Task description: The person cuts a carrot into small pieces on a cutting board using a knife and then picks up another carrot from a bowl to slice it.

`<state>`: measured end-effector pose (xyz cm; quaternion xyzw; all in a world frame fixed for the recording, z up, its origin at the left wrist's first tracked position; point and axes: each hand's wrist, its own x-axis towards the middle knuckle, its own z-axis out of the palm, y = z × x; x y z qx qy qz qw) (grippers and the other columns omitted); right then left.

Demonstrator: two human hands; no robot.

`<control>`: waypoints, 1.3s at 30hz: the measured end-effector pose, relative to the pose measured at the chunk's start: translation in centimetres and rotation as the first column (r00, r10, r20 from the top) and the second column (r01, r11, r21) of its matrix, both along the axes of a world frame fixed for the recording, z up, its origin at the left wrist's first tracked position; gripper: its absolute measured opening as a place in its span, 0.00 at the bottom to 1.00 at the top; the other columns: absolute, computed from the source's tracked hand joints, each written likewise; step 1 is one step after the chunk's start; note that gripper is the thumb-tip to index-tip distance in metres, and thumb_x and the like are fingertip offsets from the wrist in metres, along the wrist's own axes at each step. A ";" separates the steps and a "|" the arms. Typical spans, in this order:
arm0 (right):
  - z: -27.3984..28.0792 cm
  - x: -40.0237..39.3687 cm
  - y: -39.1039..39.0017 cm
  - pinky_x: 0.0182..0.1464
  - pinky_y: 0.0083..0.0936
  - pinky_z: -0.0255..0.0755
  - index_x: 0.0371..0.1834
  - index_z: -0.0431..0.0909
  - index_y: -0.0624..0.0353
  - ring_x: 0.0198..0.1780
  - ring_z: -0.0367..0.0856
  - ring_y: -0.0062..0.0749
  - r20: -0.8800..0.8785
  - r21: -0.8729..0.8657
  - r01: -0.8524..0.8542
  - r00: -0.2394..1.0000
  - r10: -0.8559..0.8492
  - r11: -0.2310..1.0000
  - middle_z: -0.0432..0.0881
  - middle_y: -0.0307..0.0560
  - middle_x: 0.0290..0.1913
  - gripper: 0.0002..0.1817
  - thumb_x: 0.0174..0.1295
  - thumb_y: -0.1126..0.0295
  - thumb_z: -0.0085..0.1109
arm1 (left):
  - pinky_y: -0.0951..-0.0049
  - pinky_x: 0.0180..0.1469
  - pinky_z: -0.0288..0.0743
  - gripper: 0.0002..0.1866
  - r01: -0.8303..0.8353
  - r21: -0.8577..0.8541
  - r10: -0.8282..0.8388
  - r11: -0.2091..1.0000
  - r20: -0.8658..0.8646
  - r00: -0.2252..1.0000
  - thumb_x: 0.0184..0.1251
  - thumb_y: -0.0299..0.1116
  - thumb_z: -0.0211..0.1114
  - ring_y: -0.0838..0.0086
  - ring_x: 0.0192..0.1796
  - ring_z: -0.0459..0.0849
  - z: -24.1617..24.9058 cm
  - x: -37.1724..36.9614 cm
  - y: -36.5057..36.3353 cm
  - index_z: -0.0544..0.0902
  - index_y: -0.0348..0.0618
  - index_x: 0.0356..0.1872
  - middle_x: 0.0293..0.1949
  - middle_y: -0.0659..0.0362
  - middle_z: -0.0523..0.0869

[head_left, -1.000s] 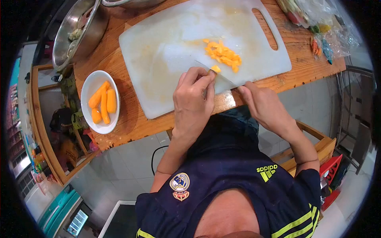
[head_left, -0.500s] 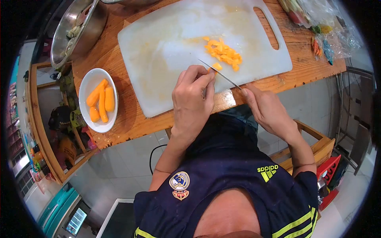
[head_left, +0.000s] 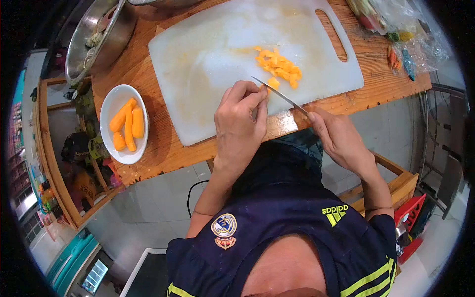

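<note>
On the white cutting board [head_left: 208, 99], near its front edge, my left hand [head_left: 241, 119] has its fingers closed on a carrot, most of which they hide. My right hand [head_left: 339, 138] grips a knife [head_left: 283, 95] by its handle. The blade slants up and left, close beside my left fingertips. Against the blade's far side lies an orange carrot piece [head_left: 273, 83]. A small heap of chopped carrot [head_left: 279, 67] sits just beyond it on the board.
A white bowl [head_left: 105, 128] with several peeled carrots [head_left: 128, 122] stands left of the board on the wooden table [head_left: 158, 153]. Behind it is a metal basin [head_left: 111, 54]. Plastic bags of vegetables [head_left: 396, 24] lie at the back right.
My right hand and the knife have shifted slightly right and toward me. My left hand stays almost in place. More of the carrot piece by the blade shows.
</note>
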<state>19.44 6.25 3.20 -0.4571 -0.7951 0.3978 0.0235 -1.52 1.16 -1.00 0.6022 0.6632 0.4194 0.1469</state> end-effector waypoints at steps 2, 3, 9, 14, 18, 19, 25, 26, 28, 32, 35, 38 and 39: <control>0.3 -0.1 -0.2 0.36 0.53 0.69 0.38 0.74 0.66 0.34 0.77 0.70 -0.011 -0.003 -0.001 1.000 0.001 1.000 0.77 0.69 0.27 0.19 0.80 0.60 0.44 | 0.69 0.40 0.80 0.07 -0.001 -0.007 0.001 1.000 0.004 1.000 0.59 0.20 0.73 0.64 0.37 0.88 0.0 -0.1 -0.1 0.90 0.36 0.39 0.38 0.54 0.87; 0.4 -0.2 -0.1 0.36 0.54 0.69 0.38 0.75 0.66 0.35 0.77 0.70 -0.010 -0.005 0.000 1.000 0.000 1.000 0.77 0.69 0.27 0.20 0.80 0.59 0.44 | 0.69 0.40 0.80 0.07 -0.001 -0.006 0.001 1.000 0.005 1.000 0.59 0.20 0.73 0.64 0.37 0.88 0.1 -0.1 0.0 0.90 0.36 0.39 0.38 0.54 0.87; -1.0 -1.9 0.1 0.38 0.55 0.71 0.35 0.76 0.67 0.36 0.79 0.70 -0.028 0.037 -0.002 1.000 0.003 0.999 0.78 0.70 0.28 0.23 0.81 0.59 0.42 | 0.68 0.41 0.80 0.08 0.006 -0.017 -0.006 1.000 -0.016 1.000 0.58 0.20 0.73 0.64 0.38 0.88 0.1 -0.1 -0.1 0.90 0.37 0.40 0.38 0.54 0.87; -1.0 -2.4 1.0 0.38 0.54 0.71 0.34 0.76 0.68 0.36 0.79 0.70 0.004 0.001 -0.031 1.000 0.031 1.000 0.79 0.70 0.29 0.23 0.81 0.59 0.42 | 0.69 0.42 0.80 0.09 -0.013 -0.007 0.013 1.000 0.029 0.999 0.58 0.20 0.73 0.64 0.39 0.88 -0.1 -0.1 -0.1 0.90 0.37 0.40 0.38 0.54 0.87; -0.5 -1.0 0.6 0.38 0.54 0.70 0.37 0.75 0.68 0.36 0.78 0.70 -0.041 0.010 -0.018 0.999 0.019 1.000 0.79 0.70 0.30 0.21 0.81 0.60 0.42 | 0.70 0.43 0.81 0.08 -0.022 -0.024 0.022 0.999 0.035 0.999 0.58 0.20 0.73 0.65 0.39 0.88 0.1 -0.1 -0.2 0.90 0.37 0.39 0.38 0.54 0.88; -0.1 -0.8 0.2 0.38 0.54 0.70 0.38 0.75 0.68 0.36 0.78 0.70 -0.052 -0.004 -0.009 0.999 0.009 1.000 0.79 0.70 0.31 0.21 0.81 0.60 0.42 | 0.70 0.43 0.81 0.08 -0.018 -0.028 0.019 0.999 0.031 0.999 0.58 0.20 0.73 0.65 0.39 0.88 0.2 -0.1 -0.2 0.90 0.37 0.39 0.38 0.54 0.88; 0.0 -1.0 -0.1 0.39 0.54 0.71 0.40 0.75 0.67 0.36 0.79 0.69 -0.033 -0.004 -0.008 0.999 0.008 1.000 0.80 0.69 0.30 0.20 0.81 0.60 0.43 | 0.69 0.43 0.81 0.07 -0.014 -0.034 0.015 0.999 0.016 1.000 0.58 0.20 0.73 0.65 0.39 0.88 0.1 -0.1 -0.1 0.90 0.38 0.38 0.38 0.54 0.88; -0.2 -1.3 -0.2 0.39 0.54 0.72 0.39 0.76 0.67 0.36 0.80 0.69 -0.061 0.015 -0.006 0.998 0.007 1.000 0.80 0.69 0.30 0.20 0.81 0.60 0.43 | 0.69 0.43 0.81 0.07 -0.013 -0.038 0.014 0.999 0.017 1.000 0.58 0.20 0.73 0.64 0.39 0.88 0.0 -0.1 -0.1 0.90 0.38 0.38 0.38 0.54 0.88; -0.6 -2.2 0.2 0.40 0.55 0.73 0.37 0.76 0.67 0.36 0.81 0.68 0.020 0.037 -0.036 0.999 0.035 0.999 0.80 0.69 0.28 0.22 0.81 0.59 0.43 | 0.69 0.43 0.81 0.08 -0.015 -0.037 0.016 0.999 0.010 1.000 0.57 0.20 0.73 0.64 0.40 0.89 0.2 -0.1 -0.1 0.90 0.37 0.38 0.38 0.54 0.88; -0.8 -3.5 0.8 0.40 0.56 0.73 0.35 0.76 0.68 0.36 0.81 0.67 0.097 0.048 -0.053 0.994 0.048 0.997 0.79 0.70 0.26 0.23 0.80 0.58 0.42 | 0.69 0.44 0.81 0.08 -0.017 -0.027 0.017 0.999 0.019 1.000 0.57 0.20 0.73 0.63 0.40 0.89 0.2 -0.1 -0.1 0.90 0.37 0.39 0.39 0.54 0.88; -0.8 -2.8 0.8 0.39 0.55 0.72 0.36 0.76 0.67 0.35 0.80 0.68 0.043 0.050 -0.026 0.999 0.023 0.998 0.80 0.69 0.27 0.23 0.80 0.58 0.42 | 0.69 0.44 0.81 0.09 -0.024 -0.025 0.025 0.999 0.034 0.999 0.57 0.20 0.73 0.63 0.40 0.89 0.2 -0.1 -0.2 0.90 0.37 0.39 0.39 0.54 0.88; -1.3 -1.2 0.5 0.37 0.54 0.71 0.38 0.76 0.67 0.34 0.79 0.69 -0.003 0.092 -0.001 1.000 0.002 0.996 0.80 0.69 0.28 0.22 0.81 0.58 0.42 | 0.69 0.44 0.81 0.08 -0.032 -0.023 0.033 0.999 0.053 0.998 0.58 0.20 0.73 0.64 0.39 0.89 0.1 0.0 -0.2 0.90 0.37 0.39 0.38 0.54 0.88; -1.2 -1.1 0.3 0.37 0.54 0.71 0.39 0.77 0.66 0.34 0.79 0.69 -0.006 0.065 -0.001 1.000 0.002 0.998 0.79 0.69 0.29 0.22 0.81 0.58 0.42 | 0.69 0.44 0.81 0.08 -0.035 -0.025 0.037 0.999 0.043 0.998 0.58 0.20 0.73 0.64 0.39 0.89 0.0 0.0 -0.3 0.91 0.37 0.39 0.38 0.54 0.88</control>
